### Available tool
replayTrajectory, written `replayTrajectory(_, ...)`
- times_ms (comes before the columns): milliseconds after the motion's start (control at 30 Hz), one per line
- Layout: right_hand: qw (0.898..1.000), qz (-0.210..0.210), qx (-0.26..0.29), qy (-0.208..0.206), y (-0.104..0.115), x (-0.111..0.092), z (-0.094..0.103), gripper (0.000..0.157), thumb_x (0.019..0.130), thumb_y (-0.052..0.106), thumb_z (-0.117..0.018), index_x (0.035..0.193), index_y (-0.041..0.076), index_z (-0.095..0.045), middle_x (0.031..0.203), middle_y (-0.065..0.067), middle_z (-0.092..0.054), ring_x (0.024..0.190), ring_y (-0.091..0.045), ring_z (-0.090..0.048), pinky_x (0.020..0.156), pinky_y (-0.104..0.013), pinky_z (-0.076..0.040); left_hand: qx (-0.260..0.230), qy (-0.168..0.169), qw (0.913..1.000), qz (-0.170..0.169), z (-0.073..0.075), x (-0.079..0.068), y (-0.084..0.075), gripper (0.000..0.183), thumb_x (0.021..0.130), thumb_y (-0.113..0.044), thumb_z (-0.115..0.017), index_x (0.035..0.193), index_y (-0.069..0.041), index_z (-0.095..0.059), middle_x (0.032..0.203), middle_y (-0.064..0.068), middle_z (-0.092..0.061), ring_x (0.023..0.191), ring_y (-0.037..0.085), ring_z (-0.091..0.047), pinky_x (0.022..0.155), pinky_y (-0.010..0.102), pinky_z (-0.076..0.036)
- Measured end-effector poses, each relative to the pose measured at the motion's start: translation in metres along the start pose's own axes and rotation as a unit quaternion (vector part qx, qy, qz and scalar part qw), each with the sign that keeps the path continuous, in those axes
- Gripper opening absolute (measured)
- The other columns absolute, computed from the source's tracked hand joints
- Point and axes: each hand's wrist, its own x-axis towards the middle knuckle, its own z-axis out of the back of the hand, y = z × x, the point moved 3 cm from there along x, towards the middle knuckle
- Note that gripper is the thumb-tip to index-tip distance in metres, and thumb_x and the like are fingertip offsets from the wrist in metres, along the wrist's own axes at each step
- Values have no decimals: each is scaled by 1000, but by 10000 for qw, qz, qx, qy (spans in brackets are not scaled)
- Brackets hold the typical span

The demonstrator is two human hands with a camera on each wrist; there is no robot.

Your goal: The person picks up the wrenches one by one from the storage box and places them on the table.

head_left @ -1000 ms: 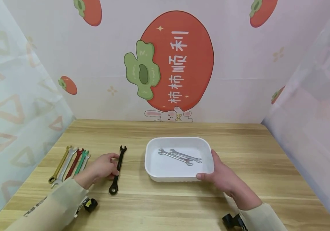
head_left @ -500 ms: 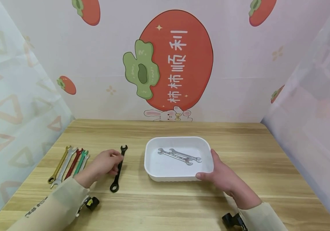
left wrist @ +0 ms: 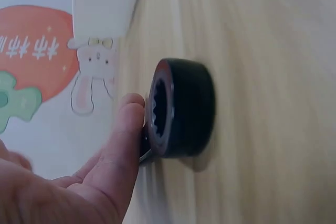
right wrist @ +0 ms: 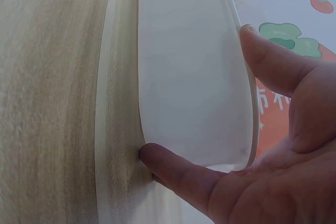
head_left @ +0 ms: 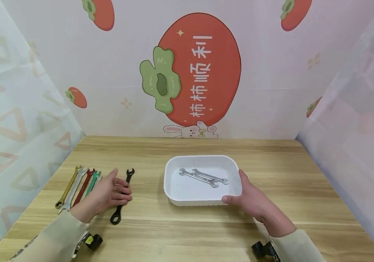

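Observation:
A black combination wrench (head_left: 118, 210) lies on the table, its open end pointing away and its ring end near. My left hand (head_left: 108, 194) reaches over the middle of its shaft with the fingers loosely extended, covering part of it. In the left wrist view, the wrench's ring end (left wrist: 191, 108) shows close beside a fingertip. A white plastic tray (head_left: 187, 190) stands to the right with two silver wrenches (head_left: 203, 178) crossing inside it. My right hand (head_left: 253, 200) holds the tray's near right corner, thumb on the front wall and fingers along the right side.
At the left of the wooden table (head_left: 187, 233) several wrenches lie side by side: a gold one (head_left: 69, 187), a silver one (head_left: 75, 187), a red one (head_left: 84, 187) and a green one (head_left: 92, 182). My left forearm (head_left: 56, 229) passes close to them. Printed cloth encloses the back and sides.
The black wrench has shifted left along the table with my left hand, whose fingers have moved from its shaft's top to spread across it. My right hand and the tray have stayed put.

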Motion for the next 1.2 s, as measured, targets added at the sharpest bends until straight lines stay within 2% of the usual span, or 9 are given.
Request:
replayTrajectory(133,10000,3,-92,12,4,-3,0,123,79,28,-86,157,1,5,154,-29,-27,132,-42,-38,108,-62,-28,104,-110,9999,-58,18,-9,0,100,96,-73,-15,136,16,-36,108,25,-64,94,39,-68,80,48,-57)
replayTrajectory(367,10000,31,-32,29,6,-5,0,123,78,26,-87,157,0,5,153,-29,-29,130,-42,-39,108,-61,-30,383,-298,9987,-130,44,-12,0,114,86,-82,-11,133,18,-37,104,24,-65,92,39,-69,77,47,-58)
replayTrajectory(467,10000,26,-2,29,5,-4,0,124,78,26,-87,157,1,5,153,-29,-29,131,-42,-38,108,-62,-28,512,-389,9978,-179,51,-13,-1,114,86,-82,-8,132,18,-37,104,25,-64,91,39,-69,77,48,-58)
replayTrajectory(633,10000,10,-13,21,4,-4,0,125,77,27,-87,157,1,5,153,-29,-29,131,-42,-39,108,-62,-29,791,-355,9958,-290,61,-13,-2,113,86,-80,-5,131,18,-35,104,26,-62,90,40,-69,77,48,-57)
replayTrajectory(933,10000,-29,-81,25,4,-4,0,125,78,29,-87,157,0,6,154,-30,-27,132,-43,-37,108,-63,-28,926,-411,9947,-199,68,-14,-3,113,85,-81,-4,131,17,-36,106,27,-61,87,40,-68,76,48,-57)
replayTrajectory(1133,10000,-51,-45,32,1,-2,0,127,77,30,-87,157,2,6,155,-29,-26,134,-43,-35,109,-63,-26,1040,-468,9933,-165,62,-16,-9,111,87,-79,-2,127,17,-38,100,26,-61,83,40,-68,74,49,-58)
replayTrajectory(1200,10000,-55,-11,24,-1,-1,0,127,76,30,-88,158,3,5,155,-28,-27,134,-43,-35,109,-63,-26,1092,-408,9929,-255,56,-17,-13,110,88,-78,-2,128,18,-39,100,26,-61,83,41,-68,73,49,-58)
